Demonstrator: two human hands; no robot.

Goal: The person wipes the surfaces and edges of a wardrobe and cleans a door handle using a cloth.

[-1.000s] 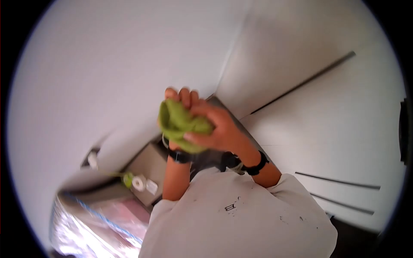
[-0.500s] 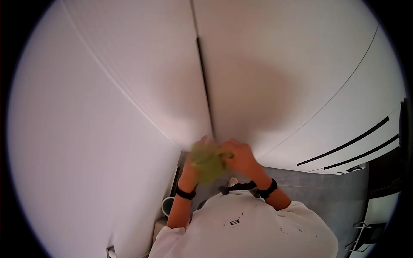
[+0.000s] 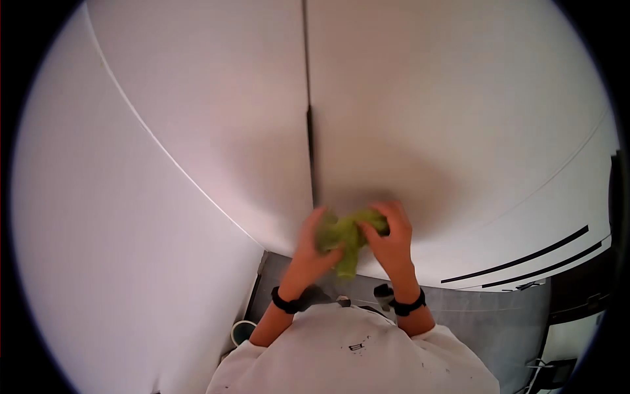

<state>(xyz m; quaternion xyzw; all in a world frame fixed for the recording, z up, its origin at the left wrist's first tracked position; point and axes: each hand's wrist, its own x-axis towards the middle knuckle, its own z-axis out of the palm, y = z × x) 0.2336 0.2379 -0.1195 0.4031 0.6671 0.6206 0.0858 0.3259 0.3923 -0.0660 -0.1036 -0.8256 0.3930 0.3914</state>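
Head view: a green cloth (image 3: 348, 238) is bunched between the person's two hands, in front of a pale cupboard (image 3: 407, 98) and above the grey floor (image 3: 459, 322). The left hand (image 3: 308, 256) has its fingers curved partly closed around the cloth's left side, with the thumb across its front; blur hides the exact grip. The right hand (image 3: 392, 243) pinches the right end, its thumb lying near the middle and its fingers bent over the top. A loose end of the cloth hangs down between the hands. Whether the cloth touches the cupboard, I cannot tell. Just above the hands runs the cupboard's dark upright handle (image 3: 311, 141). Each wrist wears a black band, the left band (image 3: 285, 301) and the right band (image 3: 408, 306). A bucket (image 3: 243, 333) stands beside the left forearm, near the white wall (image 3: 131, 230).
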